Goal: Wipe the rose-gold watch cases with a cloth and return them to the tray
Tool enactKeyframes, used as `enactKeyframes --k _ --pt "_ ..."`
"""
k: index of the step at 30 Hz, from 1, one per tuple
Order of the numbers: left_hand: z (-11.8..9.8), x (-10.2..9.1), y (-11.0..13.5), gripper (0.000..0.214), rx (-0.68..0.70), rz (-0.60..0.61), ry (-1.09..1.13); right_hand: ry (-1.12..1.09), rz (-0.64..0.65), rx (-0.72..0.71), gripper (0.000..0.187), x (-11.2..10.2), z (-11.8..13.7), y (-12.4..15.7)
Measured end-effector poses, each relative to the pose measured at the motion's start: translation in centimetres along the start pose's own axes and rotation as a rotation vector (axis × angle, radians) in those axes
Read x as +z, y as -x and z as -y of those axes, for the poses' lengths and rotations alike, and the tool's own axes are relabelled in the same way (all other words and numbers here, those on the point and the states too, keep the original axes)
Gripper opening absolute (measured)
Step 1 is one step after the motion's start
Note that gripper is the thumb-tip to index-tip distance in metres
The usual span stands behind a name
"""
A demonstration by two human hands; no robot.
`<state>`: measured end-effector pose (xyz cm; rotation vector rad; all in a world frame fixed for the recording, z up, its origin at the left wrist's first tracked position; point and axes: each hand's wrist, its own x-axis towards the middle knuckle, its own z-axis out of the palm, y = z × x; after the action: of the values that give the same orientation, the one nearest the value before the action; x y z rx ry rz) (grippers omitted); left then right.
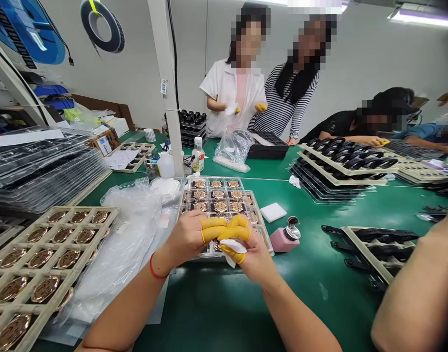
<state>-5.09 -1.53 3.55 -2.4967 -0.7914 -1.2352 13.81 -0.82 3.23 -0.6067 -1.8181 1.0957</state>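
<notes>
Yellow finger cots cover several fingertips of both my hands, which meet above a transparent tray (218, 194). That tray holds rows of rose-gold watch cases in compartments. My right hand (251, 247) is closed around a folded white cloth (229, 248), part of which hangs below the fingers. Pressed against it, my left hand (189, 234) has its fingers closed in a pinch; whatever lies between them is hidden. A red string circles the left wrist. Just right of the tray stands a pink pump bottle (285, 239) with a metal top, near a white pad (273, 212).
Beige trays of rose-gold watch cases (40, 259) and plastic bags (117, 254) lie left. Black straps fill a tray (370, 254) at right, near another person's arm (417, 288). Stacked trays (330, 181) stand farther back. A white post (168, 88) rises ahead; co-workers are across the table.
</notes>
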Motion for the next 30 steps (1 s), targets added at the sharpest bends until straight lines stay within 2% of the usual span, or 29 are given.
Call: enactKeyframes --k 2,5,9,11,13,15,16,19,21,26,28,30 --pt "0.2 0.2 0.2 0.022 0.031 0.001 0.086 0.099 0.062 0.015 0.011 -0.6 0.6 0.1" --pt "0.0 0.8 0.4 0.021 0.051 -0.06 0.347 0.068 0.209 0.039 0.012 -1.6 1.3 0.2" --pt "-1.4 1.2 0.3 0.013 -0.075 -0.223 0.699 -0.049 0.307 0.004 0.015 -1.5 0.9 -0.1" --pt "-2.1 1.3 0.4 0.012 -0.19 -0.339 0.788 -0.179 0.277 0.007 0.02 -1.1 0.3 -0.3" --pt "-2.5 1.5 0.7 0.011 -0.317 -0.444 0.888 -0.319 0.157 -0.006 0.02 -0.9 0.0 -0.5" --pt "-2.7 1.9 1.2 0.012 -0.443 -0.472 0.978 -0.405 0.033 -0.067 0.02 -0.9 0.0 -0.5" --pt "-2.8 2.2 1.4 0.013 -0.486 -0.445 0.998 -0.417 -0.002 -0.102 0.021 -0.9 0.1 -0.4" --pt "-3.2 2.8 1.6 0.016 -0.53 -0.308 0.902 -0.332 -0.05 -0.156 0.016 -0.6 0.4 0.3" --pt "-3.5 2.5 1.2 0.02 -0.471 -0.244 0.797 -0.191 -0.095 -0.211 0.018 -0.4 0.4 0.7" --pt "-4.5 -0.5 -0.3 0.026 -0.286 -0.093 0.362 0.258 -0.137 -0.639 0.025 -0.8 0.1 1.2" --pt "-4.9 -1.6 -0.5 0.025 -0.249 -0.074 0.143 0.386 -0.148 -0.732 0.027 -1.0 0.3 1.4" --pt "-5.2 -2.2 -0.4 0.024 -0.195 -0.072 -0.001 0.451 -0.151 -0.762 0.027 -1.1 0.7 1.6"
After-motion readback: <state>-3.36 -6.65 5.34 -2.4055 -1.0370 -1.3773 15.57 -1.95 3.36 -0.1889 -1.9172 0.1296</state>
